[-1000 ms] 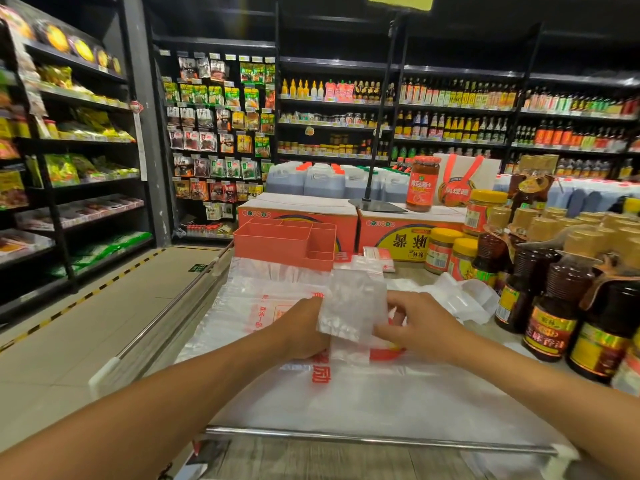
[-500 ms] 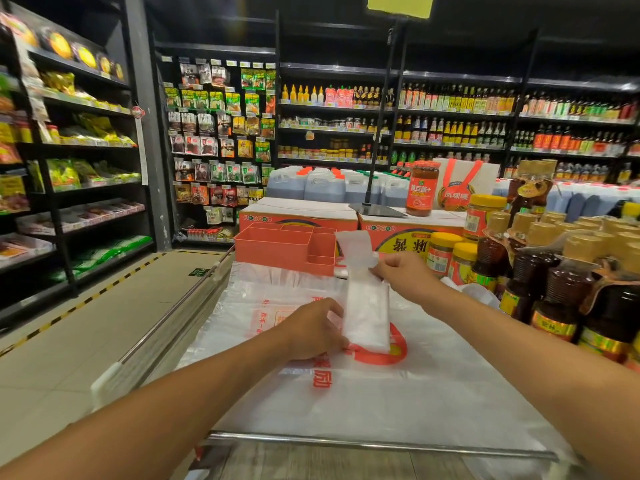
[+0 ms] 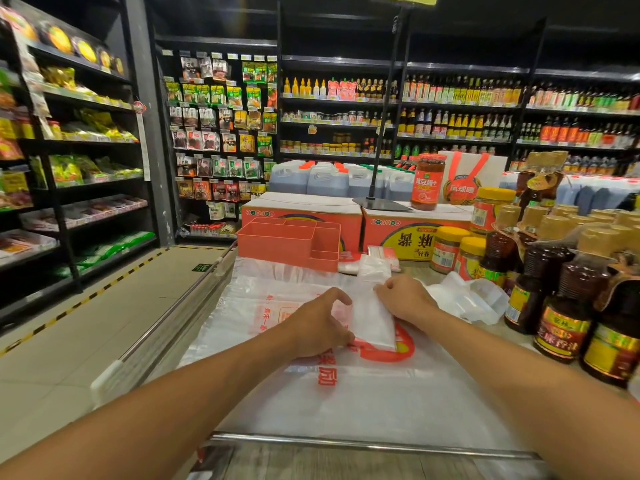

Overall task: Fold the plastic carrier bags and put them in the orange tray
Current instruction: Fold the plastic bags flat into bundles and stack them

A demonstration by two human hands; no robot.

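Observation:
A narrow folded strip of clear plastic carrier bag (image 3: 375, 315) lies on a large flat bag with red print (image 3: 346, 403) spread over the counter. My left hand (image 3: 320, 323) presses the strip's near left edge, thumb and forefinger arched above it. My right hand (image 3: 405, 297) has its fingers curled on the strip's far end, folding it toward me. The orange tray (image 3: 277, 244), with several compartments, stands behind the bags at the counter's back. More crumpled bags (image 3: 467, 299) lie to the right.
Dark sauce bottles (image 3: 568, 299) and yellow-lidded jars (image 3: 446, 251) crowd the right side. Red cartons (image 3: 408, 233) and a sign stand (image 3: 381, 202) sit behind the tray. A metal rail (image 3: 363, 443) edges the counter in front. A shop aisle runs on the left.
My right hand had stretched the strip out toward the tray; it has now come back nearer, bringing the far end down. My left hand stays on the near end.

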